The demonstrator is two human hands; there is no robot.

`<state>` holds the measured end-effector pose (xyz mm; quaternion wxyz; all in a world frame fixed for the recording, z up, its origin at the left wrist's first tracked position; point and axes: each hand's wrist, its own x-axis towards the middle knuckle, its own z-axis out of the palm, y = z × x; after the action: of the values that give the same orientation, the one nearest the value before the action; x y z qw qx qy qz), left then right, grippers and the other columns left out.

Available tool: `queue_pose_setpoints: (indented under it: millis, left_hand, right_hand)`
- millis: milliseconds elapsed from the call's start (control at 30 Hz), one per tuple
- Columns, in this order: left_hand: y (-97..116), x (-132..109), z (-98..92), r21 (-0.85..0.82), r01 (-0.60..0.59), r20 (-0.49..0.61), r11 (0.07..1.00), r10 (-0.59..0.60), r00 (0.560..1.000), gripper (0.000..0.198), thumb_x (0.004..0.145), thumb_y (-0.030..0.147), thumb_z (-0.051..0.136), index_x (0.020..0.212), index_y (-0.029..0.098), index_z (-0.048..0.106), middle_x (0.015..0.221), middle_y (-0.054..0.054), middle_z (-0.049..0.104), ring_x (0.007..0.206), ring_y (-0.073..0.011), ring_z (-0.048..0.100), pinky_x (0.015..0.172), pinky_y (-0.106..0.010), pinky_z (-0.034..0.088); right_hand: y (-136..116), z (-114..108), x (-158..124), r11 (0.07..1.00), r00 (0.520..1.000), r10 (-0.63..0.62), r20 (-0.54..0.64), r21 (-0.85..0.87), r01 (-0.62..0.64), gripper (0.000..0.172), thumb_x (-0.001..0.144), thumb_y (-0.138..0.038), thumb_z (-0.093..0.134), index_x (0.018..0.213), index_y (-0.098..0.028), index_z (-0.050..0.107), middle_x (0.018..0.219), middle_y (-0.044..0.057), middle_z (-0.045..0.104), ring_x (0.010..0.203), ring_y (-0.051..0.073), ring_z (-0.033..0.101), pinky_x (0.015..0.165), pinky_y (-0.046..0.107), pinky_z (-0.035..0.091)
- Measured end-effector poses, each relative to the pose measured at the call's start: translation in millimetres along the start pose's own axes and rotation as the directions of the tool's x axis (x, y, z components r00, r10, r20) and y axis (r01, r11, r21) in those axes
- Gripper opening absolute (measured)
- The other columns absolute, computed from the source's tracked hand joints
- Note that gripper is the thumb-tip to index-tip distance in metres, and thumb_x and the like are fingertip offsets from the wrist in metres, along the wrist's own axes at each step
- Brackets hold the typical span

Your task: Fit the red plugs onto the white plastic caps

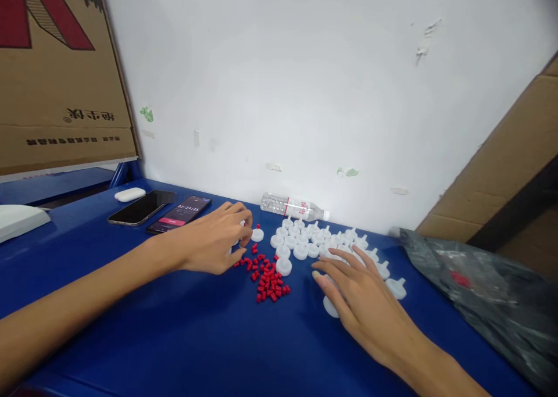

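My left hand point(218, 237) curls its fingers downward over the table, beside small red caps point(267, 282) lying in a loose heap. Parts of white pieces show behind its fingers; what the fingertips hold, if anything, is hidden. Just right of them stands a white spouted cap point(257, 235) with a red piece on its tip. Several more white spouted caps point(300, 251) are grouped in the middle, spouts mostly upward. My right hand point(360, 289) hovers over or rests on the right side of this group, palm down, fingers spread. A white disc-shaped part point(330, 308) shows under its thumb.
A clear plastic bottle point(294, 206) lies against the wall behind the caps. Two phones point(142, 207) and a white case point(129, 195) are at the left. A dark plastic bag point(483, 304) covers the right edge. Cardboard boxes point(65, 89) stand at both sides.
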<state>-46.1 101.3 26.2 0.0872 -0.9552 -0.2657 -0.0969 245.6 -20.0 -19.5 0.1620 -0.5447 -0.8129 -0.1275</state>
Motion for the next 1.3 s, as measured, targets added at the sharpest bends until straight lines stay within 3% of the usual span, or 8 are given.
queue_pose_setpoints:
  millis: [133, 267, 433, 733, 1000, 1167, 1300]
  left_hand:
    - [0.9, -3.1, 0.2, -0.082, 0.008, 0.06, 0.997, -0.003, 0.998, 0.013, 0.088, 0.035, 0.068, 0.083, 0.023, 0.069, 0.095, -0.004, 0.065, 0.097, -0.026, 0.05, 0.086, -0.04, 0.033]
    - [1.6, -4.4, 1.0, -0.103, 0.031, 0.13, 0.994, -0.017, 0.991, 0.009, 0.084, 0.032, 0.075, 0.084, 0.024, 0.071, 0.082, -0.003, 0.066, 0.091, -0.0251, 0.051, 0.081, -0.037, 0.032]
    - [5.4, -4.4, 4.4, -0.069, 0.028, 0.119, 0.997, -0.019, 0.993, 0.01, 0.083, 0.025, 0.075, 0.075, 0.022, 0.07, 0.08, -0.004, 0.065, 0.09, -0.0255, 0.054, 0.082, -0.037, 0.034]
    - [6.7, -2.0, 8.5, -0.091, 0.0, 0.095, 0.996, 0.009, 0.995, 0.012, 0.083, 0.013, 0.07, 0.074, 0.022, 0.069, 0.077, -0.004, 0.062, 0.084, -0.0231, 0.054, 0.077, -0.034, 0.036]
    - [5.7, -2.9, 12.3, -0.102, 0.008, 0.111, 0.995, 0.003, 0.994, 0.013, 0.085, 0.017, 0.068, 0.073, 0.022, 0.066, 0.08, -0.004, 0.064, 0.087, -0.0233, 0.058, 0.088, -0.037, 0.04]
    - [6.9, -3.0, 14.7, -0.102, 0.03, 0.129, 0.994, -0.016, 0.991, 0.01, 0.085, 0.017, 0.065, 0.077, 0.021, 0.066, 0.082, -0.005, 0.062, 0.087, -0.0239, 0.059, 0.098, -0.044, 0.04]
    - [8.7, -3.8, 15.5, -0.105, 0.034, 0.129, 0.994, -0.021, 0.991, 0.011, 0.085, 0.016, 0.062, 0.075, 0.021, 0.064, 0.081, -0.005, 0.061, 0.081, -0.023, 0.059, 0.091, -0.042, 0.044]
  right_hand:
    - [-0.6, -0.7, 0.4, 1.0, 1.0, 0.0, -0.025, 0.028, 0.001, 0.031, 0.106, -0.033, 0.039, 0.109, -0.027, 0.069, 0.111, 0.0, 0.074, 0.127, 0.026, 0.056, 0.119, 0.059, 0.023]
    - [0.0, -0.8, -0.1, 1.0, 0.998, -0.028, -0.053, -0.001, 0.028, 0.027, 0.104, -0.034, 0.044, 0.104, -0.025, 0.069, 0.097, 0.002, 0.074, 0.114, 0.026, 0.062, 0.118, 0.061, 0.023]
    - [0.4, -1.4, -0.1, 0.991, 0.992, -0.114, -0.058, -0.08, 0.109, 0.022, 0.102, -0.029, 0.048, 0.1, -0.023, 0.069, 0.086, 0.004, 0.07, 0.096, 0.024, 0.066, 0.117, 0.064, 0.024]
    - [3.5, 1.4, -1.2, 0.985, 0.99, -0.142, -0.018, -0.099, 0.139, 0.018, 0.101, -0.029, 0.05, 0.1, -0.023, 0.067, 0.085, 0.004, 0.068, 0.092, 0.024, 0.066, 0.115, 0.064, 0.026]
    - [1.4, 2.8, -0.2, 0.983, 0.984, -0.178, 0.02, -0.049, 0.179, 0.019, 0.101, -0.019, 0.048, 0.104, -0.024, 0.066, 0.088, 0.001, 0.068, 0.089, 0.02, 0.067, 0.117, 0.06, 0.026]
    - [1.6, 1.3, -0.7, 0.984, 0.987, -0.155, -0.036, -0.097, 0.151, 0.017, 0.101, -0.03, 0.053, 0.106, -0.023, 0.067, 0.091, 0.004, 0.07, 0.095, 0.024, 0.067, 0.115, 0.063, 0.027]
    - [5.6, 2.6, -1.4, 0.982, 0.989, -0.142, -0.029, -0.133, 0.137, 0.016, 0.1, -0.03, 0.054, 0.101, -0.022, 0.068, 0.082, 0.004, 0.07, 0.092, 0.025, 0.068, 0.113, 0.065, 0.028]
